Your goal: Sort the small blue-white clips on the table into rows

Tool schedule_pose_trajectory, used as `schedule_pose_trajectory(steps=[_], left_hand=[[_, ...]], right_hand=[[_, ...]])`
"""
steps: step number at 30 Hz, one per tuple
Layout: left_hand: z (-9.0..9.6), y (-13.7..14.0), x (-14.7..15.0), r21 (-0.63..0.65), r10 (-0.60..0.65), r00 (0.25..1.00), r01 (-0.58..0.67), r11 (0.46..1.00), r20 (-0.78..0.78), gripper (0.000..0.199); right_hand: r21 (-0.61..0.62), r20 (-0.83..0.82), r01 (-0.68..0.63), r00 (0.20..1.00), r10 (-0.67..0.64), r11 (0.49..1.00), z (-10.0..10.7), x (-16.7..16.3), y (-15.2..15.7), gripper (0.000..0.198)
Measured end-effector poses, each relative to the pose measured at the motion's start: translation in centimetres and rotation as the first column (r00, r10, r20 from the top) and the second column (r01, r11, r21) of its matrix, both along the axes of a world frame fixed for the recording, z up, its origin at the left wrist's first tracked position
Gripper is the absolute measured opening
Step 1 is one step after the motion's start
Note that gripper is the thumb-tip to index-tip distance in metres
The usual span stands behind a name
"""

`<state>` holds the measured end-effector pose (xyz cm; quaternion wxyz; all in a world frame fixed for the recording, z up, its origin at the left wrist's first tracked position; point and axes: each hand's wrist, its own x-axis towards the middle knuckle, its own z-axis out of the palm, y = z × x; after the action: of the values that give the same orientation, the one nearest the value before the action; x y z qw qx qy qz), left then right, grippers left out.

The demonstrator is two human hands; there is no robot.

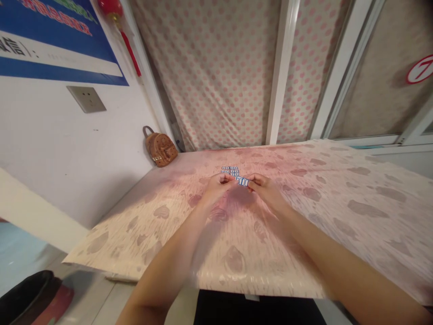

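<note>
Between my two hands is a short row of small white-and-blue tiles [242, 181], which look like mini mahjong tiles. My left hand [216, 186] pinches the left end of this row with thumb and fingers. At its right end, my right hand [265, 186] grips in the same way. Just behind the held row, more tiles of the same kind [230, 168] lie in rows on the table. Part of these rows is hidden by my left hand and the held tiles. Any markings on the tiles are too small to read.
A patterned pink-and-cream cloth covers the table [233, 259]. Against the wall at the back left sits a small brown backpack-shaped bag [161, 148]. A dotted curtain [219, 76] hangs behind the table. On the floor at lower left stands a dark-and-red bin [40, 298].
</note>
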<state>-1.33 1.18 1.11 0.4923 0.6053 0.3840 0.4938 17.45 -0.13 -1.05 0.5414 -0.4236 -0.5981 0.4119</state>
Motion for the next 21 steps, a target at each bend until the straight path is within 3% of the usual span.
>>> schedule_pose_trajectory(steps=[7,14,21], left_hand=[[-0.5,0.24,0.13,0.07,0.057,0.998,-0.056,0.996,-0.005,0.017],[-0.57,0.55,0.28,0.012,0.076,0.997,-0.076,0.997,-0.004,0.014],[-0.99,0.94,0.08,0.031,0.063,0.998,-0.063,0.998,-0.023,0.008]], right_hand=[[0.02,0.03,-0.022,0.999,0.022,1.0,0.41,-0.26,-0.29,0.017],[0.034,0.026,-0.027,0.999,0.027,0.999,0.13,-0.38,0.02,0.018],[0.033,0.039,-0.047,0.998,0.046,0.998,0.11,-0.31,-0.03,0.019]])
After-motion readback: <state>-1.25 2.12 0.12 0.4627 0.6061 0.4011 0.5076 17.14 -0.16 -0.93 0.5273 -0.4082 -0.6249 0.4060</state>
